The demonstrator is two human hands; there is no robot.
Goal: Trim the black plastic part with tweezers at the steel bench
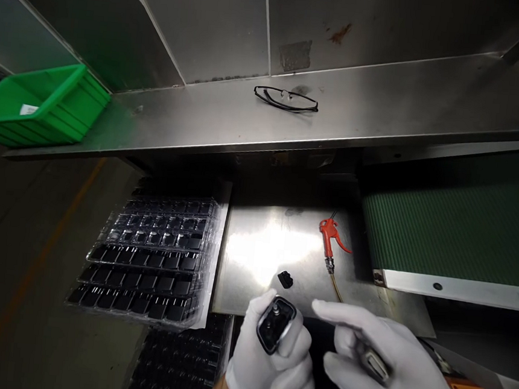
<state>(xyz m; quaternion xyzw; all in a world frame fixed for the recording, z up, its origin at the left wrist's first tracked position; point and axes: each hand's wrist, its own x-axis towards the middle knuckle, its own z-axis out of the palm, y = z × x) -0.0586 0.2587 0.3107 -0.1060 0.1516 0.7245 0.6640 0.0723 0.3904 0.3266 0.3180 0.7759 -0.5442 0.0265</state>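
Black part (276, 324), small and glossy with a rounded frame, sits low in the middle of my view, pinched in the left hand (272, 359). Working across from the left:

Far left, up on the steel shelf (385, 102), I see a green bin (40, 106) with a white label inside it. Below it, beside the bare floor, a stack of clear trays (154, 258) holds rows of dark parts in square pockets; more dark trays lie under it toward the bottom edge.

Centre, a pair of glasses (286, 99) lies folded open on the shelf. Under the shelf a shiny steel plate (259, 249) catches the light. One small black piece (285, 279) lies loose on that plate, just above the left hand and apart from it.

Left hand, white-gloved, is closed around the black part, thumb and curled fingers gripping its sides, face turned up toward me.

Right of the plate's middle, a red air gun (330, 240) lies on its side with a yellowish hose running down from it.

Right hand (381, 362), also gloved, is near the left and not touching the part. Its forefinger points left, and the other fingers are wrapped around a thin grey tool (374, 362); I cannot tell what tool.

Far right, a green ribbed conveyor belt (456, 230) runs off frame.
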